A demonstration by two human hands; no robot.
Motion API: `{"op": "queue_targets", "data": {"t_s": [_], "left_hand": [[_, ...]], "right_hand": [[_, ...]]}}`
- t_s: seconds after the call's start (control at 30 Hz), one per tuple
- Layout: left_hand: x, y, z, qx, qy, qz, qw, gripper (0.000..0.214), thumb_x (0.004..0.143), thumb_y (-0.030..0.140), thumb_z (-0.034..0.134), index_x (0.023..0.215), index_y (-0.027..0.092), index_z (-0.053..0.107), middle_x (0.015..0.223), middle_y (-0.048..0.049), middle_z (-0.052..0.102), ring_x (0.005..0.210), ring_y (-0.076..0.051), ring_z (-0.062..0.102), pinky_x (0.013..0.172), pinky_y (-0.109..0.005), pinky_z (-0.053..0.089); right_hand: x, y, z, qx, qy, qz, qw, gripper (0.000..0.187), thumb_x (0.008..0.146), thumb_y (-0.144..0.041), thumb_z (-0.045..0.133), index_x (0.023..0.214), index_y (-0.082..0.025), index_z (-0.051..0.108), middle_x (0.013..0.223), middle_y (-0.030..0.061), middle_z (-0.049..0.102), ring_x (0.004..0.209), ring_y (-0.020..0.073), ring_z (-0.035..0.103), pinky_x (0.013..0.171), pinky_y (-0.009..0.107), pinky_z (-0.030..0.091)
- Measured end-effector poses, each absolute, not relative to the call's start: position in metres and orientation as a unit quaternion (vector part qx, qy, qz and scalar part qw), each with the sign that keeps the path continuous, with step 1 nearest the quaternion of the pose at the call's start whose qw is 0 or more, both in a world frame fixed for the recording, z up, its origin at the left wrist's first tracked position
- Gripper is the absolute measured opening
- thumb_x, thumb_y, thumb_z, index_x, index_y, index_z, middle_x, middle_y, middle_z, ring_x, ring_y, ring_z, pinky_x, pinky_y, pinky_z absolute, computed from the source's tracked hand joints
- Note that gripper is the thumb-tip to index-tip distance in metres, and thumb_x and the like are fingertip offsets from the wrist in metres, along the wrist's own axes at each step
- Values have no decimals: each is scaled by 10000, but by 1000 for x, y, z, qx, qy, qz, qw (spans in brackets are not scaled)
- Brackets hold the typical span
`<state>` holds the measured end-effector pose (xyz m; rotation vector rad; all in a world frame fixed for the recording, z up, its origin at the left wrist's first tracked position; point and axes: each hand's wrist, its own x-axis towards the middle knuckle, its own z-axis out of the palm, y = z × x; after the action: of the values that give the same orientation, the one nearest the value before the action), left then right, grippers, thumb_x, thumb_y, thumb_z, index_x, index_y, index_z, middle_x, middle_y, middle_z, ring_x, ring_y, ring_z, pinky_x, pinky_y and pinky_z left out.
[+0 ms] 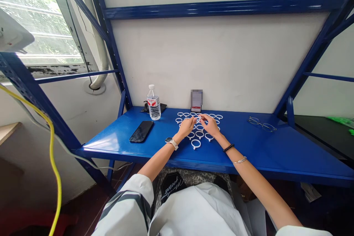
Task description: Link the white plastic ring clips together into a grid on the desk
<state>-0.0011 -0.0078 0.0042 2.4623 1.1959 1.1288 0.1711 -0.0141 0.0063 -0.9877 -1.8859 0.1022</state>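
Note:
Several white plastic rings (195, 143) lie in rows on the blue metal shelf (243, 147). My left hand (186, 126) and my right hand (210, 124) meet over the middle of the rows, fingers pinched together on one white ring (198, 119) held between them. A watch sits on my left wrist; a dark bead bracelet and a thin bangle are on my right arm.
A water bottle (153, 102) stands at the back left, with a black phone (141, 131) lying in front of it. A small card box (196, 100) leans against the wall. Glasses (261, 124) rest to the right. A yellow cable (52, 155) hangs at left.

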Motion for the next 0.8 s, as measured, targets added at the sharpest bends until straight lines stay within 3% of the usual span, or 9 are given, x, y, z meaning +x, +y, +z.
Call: {"op": "queue_targets", "data": {"t_s": [0.3, 0.8], "left_hand": [[0, -4, 0, 824, 399, 392, 88, 590, 981, 535, 90, 760, 175, 502, 596, -24, 545, 494, -132, 462, 506, -243, 286], [0, -3, -2, 819, 400, 400, 93, 605, 971, 563, 90, 834, 172, 532, 594, -16, 518, 491, -134, 460, 492, -240, 258]], "right_hand": [[171, -17, 8, -401, -781, 56, 476, 387, 915, -240, 416, 1286, -260, 522, 786, 20, 675, 752, 208, 656, 721, 352, 531], [170, -17, 9, -396, -788, 81, 464, 287, 927, -330, 456, 1142, -239, 623, 823, 44, 701, 745, 222, 678, 696, 357, 556]]}}
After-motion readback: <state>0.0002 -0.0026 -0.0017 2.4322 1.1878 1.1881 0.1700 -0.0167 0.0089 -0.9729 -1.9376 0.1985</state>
